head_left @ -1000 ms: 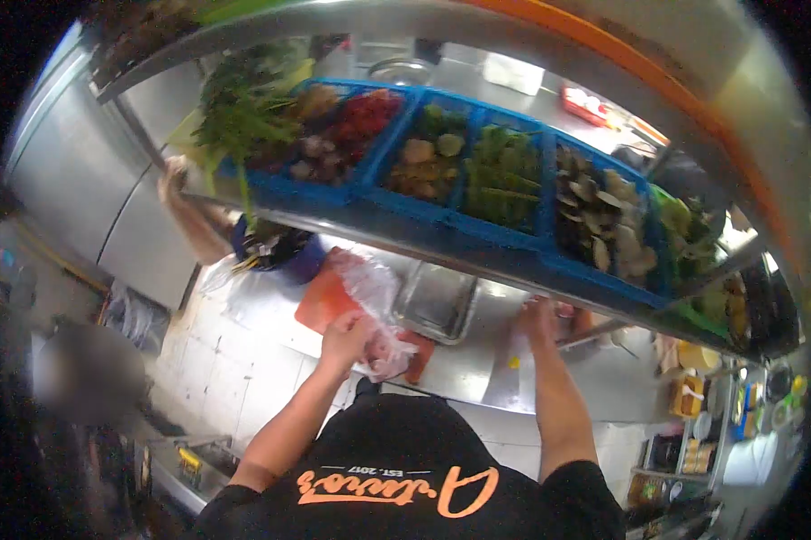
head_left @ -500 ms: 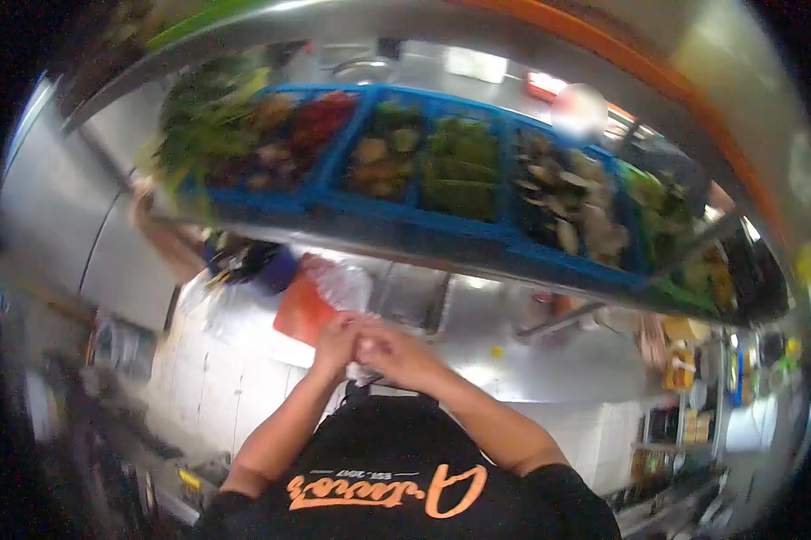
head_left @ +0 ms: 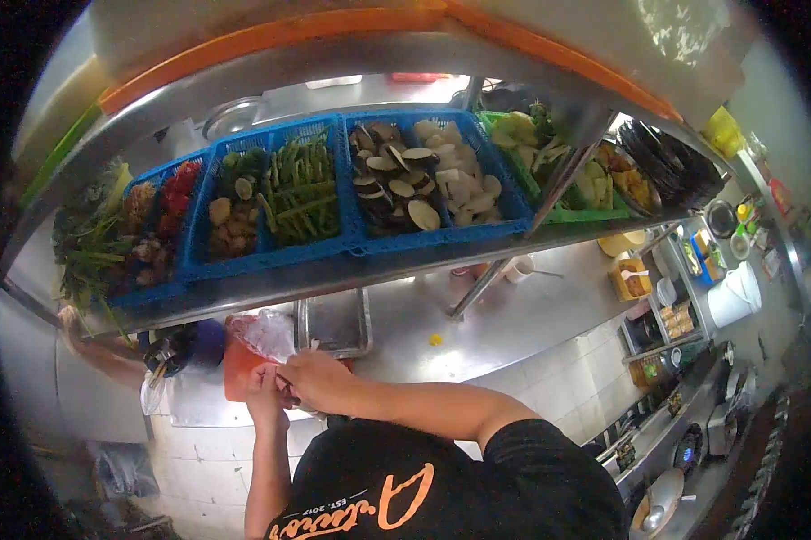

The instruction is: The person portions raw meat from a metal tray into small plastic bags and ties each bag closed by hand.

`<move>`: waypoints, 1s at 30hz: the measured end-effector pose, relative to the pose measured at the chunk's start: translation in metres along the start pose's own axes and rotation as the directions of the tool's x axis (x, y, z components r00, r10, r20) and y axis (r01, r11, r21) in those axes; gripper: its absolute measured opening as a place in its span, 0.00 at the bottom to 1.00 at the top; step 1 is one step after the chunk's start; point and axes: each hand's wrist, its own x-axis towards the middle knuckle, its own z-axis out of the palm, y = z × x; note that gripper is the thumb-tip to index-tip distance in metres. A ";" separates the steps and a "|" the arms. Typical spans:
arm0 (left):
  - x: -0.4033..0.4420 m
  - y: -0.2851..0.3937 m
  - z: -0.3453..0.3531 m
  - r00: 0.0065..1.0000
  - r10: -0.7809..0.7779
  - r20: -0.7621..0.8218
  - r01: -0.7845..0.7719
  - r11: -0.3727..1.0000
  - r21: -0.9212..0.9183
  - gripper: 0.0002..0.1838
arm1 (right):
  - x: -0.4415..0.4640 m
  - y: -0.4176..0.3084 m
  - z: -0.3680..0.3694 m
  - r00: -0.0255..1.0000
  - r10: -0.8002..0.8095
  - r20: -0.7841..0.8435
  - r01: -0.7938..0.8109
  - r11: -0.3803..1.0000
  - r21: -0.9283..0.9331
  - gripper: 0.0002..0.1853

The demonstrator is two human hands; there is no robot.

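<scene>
My left hand [head_left: 265, 389] and my right hand [head_left: 315, 378] are together in front of my body, over the near edge of the steel counter. Both have curled fingers, closed around something small and dark that I cannot make out. An orange-red cutting board [head_left: 237, 371] lies just beyond them. On its far part rests a clear plastic bag [head_left: 268, 335]. Right of the bag is a rectangular metal tray [head_left: 335, 321]. A dark blue container [head_left: 210, 342] stands left of the board, beside a dark holder with utensils [head_left: 164, 356].
Above the counter [head_left: 405, 337], a shelf carries blue baskets [head_left: 356, 245] of vegetables and a green basket [head_left: 594, 216]. Another person's arm [head_left: 108, 355] reaches in at left. A white bucket [head_left: 735, 295] and a wok [head_left: 662, 495] are at right.
The view has swung to the right and sharpened, showing more of the right side. My hands stay together, with the right hand now reaching across my left.
</scene>
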 end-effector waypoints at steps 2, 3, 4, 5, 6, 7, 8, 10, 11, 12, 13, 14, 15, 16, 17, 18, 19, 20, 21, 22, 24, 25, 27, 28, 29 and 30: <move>0.005 -0.004 -0.001 1.000 0.004 -0.007 -0.004 1.000 0.002 0.06 | -0.007 0.020 0.035 0.991 -0.091 0.098 0.089 0.996 0.024 0.08; -0.001 0.004 0.006 0.999 0.005 -0.034 -0.002 0.998 0.066 0.06 | -0.005 0.020 0.034 0.990 -0.081 0.115 0.081 0.997 0.000 0.09; 0.002 -0.001 0.004 0.998 0.051 -0.037 -0.046 0.991 0.124 0.06 | -0.007 0.019 0.033 0.988 -0.070 0.136 0.073 0.997 -0.019 0.09; 0.005 -0.009 -0.001 0.995 0.093 -0.037 -0.085 0.978 0.191 0.06 | -0.008 0.015 0.035 0.987 -0.054 0.154 0.060 0.998 -0.032 0.10; 0.008 -0.012 -0.004 0.990 0.141 -0.030 -0.129 0.958 0.255 0.06 | -0.004 0.016 0.035 0.977 -0.060 0.207 0.064 0.998 -0.009 0.10; 0.005 -0.003 0.002 0.985 0.168 -0.034 -0.156 0.962 0.226 0.06 | 0.005 0.023 0.034 0.964 -0.074 0.256 0.075 0.997 0.007 0.11; 0.003 0.002 0.002 0.992 0.128 -0.015 -0.122 0.972 0.202 0.07 | 0.014 0.031 0.034 0.949 -0.087 0.303 0.085 0.996 0.022 0.11; 0.002 0.009 -0.003 0.998 0.049 0.029 -0.053 0.986 0.159 0.08 | 0.019 0.047 0.012 0.968 0.045 0.248 -0.102 0.970 0.221 0.12; -0.005 0.013 0.002 0.998 0.063 0.012 -0.064 0.980 0.190 0.12 | 0.021 0.054 -0.010 0.962 0.214 0.167 -0.256 0.921 0.293 0.14; -0.026 0.037 0.012 0.999 0.016 0.048 -0.027 0.971 0.238 0.15 | 0.022 0.093 -0.010 0.939 0.338 0.063 -0.343 0.907 0.243 0.15; -0.025 0.033 0.006 0.995 -0.012 0.096 -0.012 0.970 0.241 0.15 | 0.010 0.163 0.008 0.889 0.457 -0.040 -0.421 0.847 0.323 0.18; -0.027 0.025 -0.003 0.989 -0.040 0.143 0.004 0.970 0.244 0.16 | -0.002 0.233 0.025 0.814 0.563 -0.142 -0.466 0.779 0.420 0.20; -0.026 0.018 -0.010 0.990 -0.055 0.133 0.016 0.961 0.277 0.15 | -0.028 0.258 -0.011 0.773 0.583 -0.251 -0.332 0.708 0.623 0.21; -0.026 0.012 -0.019 0.990 -0.071 0.121 0.030 0.949 0.312 0.15 | -0.036 0.267 -0.030 0.721 0.633 -0.283 -0.328 0.671 0.665 0.22; -0.024 0.011 -0.022 0.990 -0.086 0.111 0.043 0.937 0.347 0.14 | -0.043 0.275 -0.050 0.665 0.679 -0.312 -0.316 0.634 0.706 0.24; -0.026 0.016 -0.019 0.996 -0.062 0.068 0.033 0.930 0.367 0.13 | -0.040 0.269 -0.064 0.612 0.733 -0.298 -0.466 0.638 0.613 0.24; -0.029 0.022 -0.014 0.999 -0.039 0.024 0.026 0.922 0.387 0.12 | -0.036 0.254 -0.080 0.552 0.780 -0.295 -0.603 0.618 0.504 0.24; -0.031 0.026 -0.008 1.000 -0.014 -0.021 0.021 0.913 0.407 0.11 | -0.031 0.237 -0.097 0.488 0.818 -0.304 -0.724 0.574 0.383 0.25; -0.030 0.030 -0.003 0.996 0.080 -0.028 -0.057 0.880 0.472 0.11 | -0.026 0.222 -0.111 0.422 0.847 -0.324 -0.823 0.508 0.255 0.25; -0.029 0.032 0.001 0.985 0.169 -0.032 -0.126 0.834 0.538 0.10 | -0.027 0.240 -0.103 0.401 0.854 -0.331 -0.892 0.447 0.074 0.24; -0.019 0.024 0.000 0.969 0.247 -0.021 -0.187 0.784 0.591 0.11 | -0.033 0.287 -0.071 0.435 0.854 -0.286 -0.854 0.291 -0.431 0.21; -0.011 0.016 -0.003 0.971 0.239 -0.015 -0.187 0.793 0.580 0.11 | -0.037 0.300 -0.060 0.477 0.849 -0.229 -0.740 0.246 -0.626 0.20; -0.006 0.016 -0.002 0.981 0.193 -0.021 -0.135 0.754 0.642 0.11 | -0.047 0.313 -0.047 0.560 0.824 -0.083 -0.436 0.208 -0.876 0.18; -0.014 0.023 -0.005 0.827 0.480 0.292 -0.505 0.407 0.761 0.10 | -0.052 0.315 -0.044 0.590 0.808 -0.006 -0.288 0.204 -0.936 0.17; -0.025 0.029 0.007 0.952 0.258 0.166 -0.305 0.742 0.596 0.09 | -0.058 0.320 -0.043 0.600 0.800 0.007 -0.291 0.226 -0.930 0.17; -0.036 0.034 0.018 1.000 0.015 0.027 -0.024 0.938 0.347 0.09 | -0.060 0.319 -0.045 0.599 0.800 0.005 -0.345 0.264 -0.901 0.17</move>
